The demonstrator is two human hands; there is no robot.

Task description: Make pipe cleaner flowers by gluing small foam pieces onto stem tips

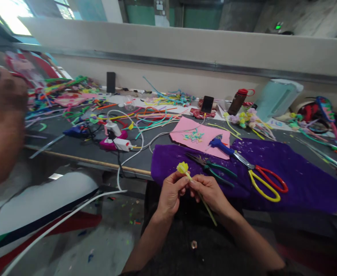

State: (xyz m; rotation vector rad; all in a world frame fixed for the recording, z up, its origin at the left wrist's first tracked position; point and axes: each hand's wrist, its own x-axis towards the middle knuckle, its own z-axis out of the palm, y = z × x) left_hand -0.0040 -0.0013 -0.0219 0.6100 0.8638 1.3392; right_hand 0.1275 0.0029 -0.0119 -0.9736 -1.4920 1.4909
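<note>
Between my two hands is a yellow pipe-cleaner flower [182,167] on a pale yellow stem, held over my lap just off the table's front edge. My left hand [171,191] pinches the stem close under the bloom. Beside it, my right hand [207,189] has its fingers closed on the same stem, whose lower end slants down to the right. Behind my hands, green-handled pliers [214,167] lie on a purple cloth [295,172]. Right of them rest scissors [260,174] with red and yellow handles, and a blue-handled tool [221,146].
A pink sheet [182,128] bears small clippings. White power strips [119,144] with a trailing cable [118,172] sit to the left. Farther back are a phone [207,104], a dark bottle [238,101] and finished flowers [247,118]. Another person's arm [4,126] is at far left.
</note>
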